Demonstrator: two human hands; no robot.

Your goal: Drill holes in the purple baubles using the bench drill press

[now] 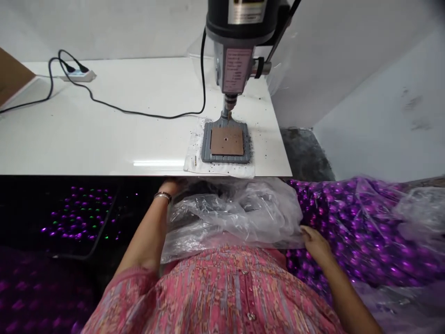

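A large clear plastic bag lies crumpled over my lap, below the table's front edge. My right hand is closed on the bag's right side, its fingers pinching the film. At the bag's left end, my left hand reaches in under the table edge; its fingers are hidden there. What lies inside the bag I cannot make out. Above, on the table, stands a drill press with a brown square board on its grey base. The board has a small hole.
Shiny purple balls in clear plastic fill the right side, close to my right arm. More purple and green ones sit in the dark at left. A black cable crosses the white table to a power strip.
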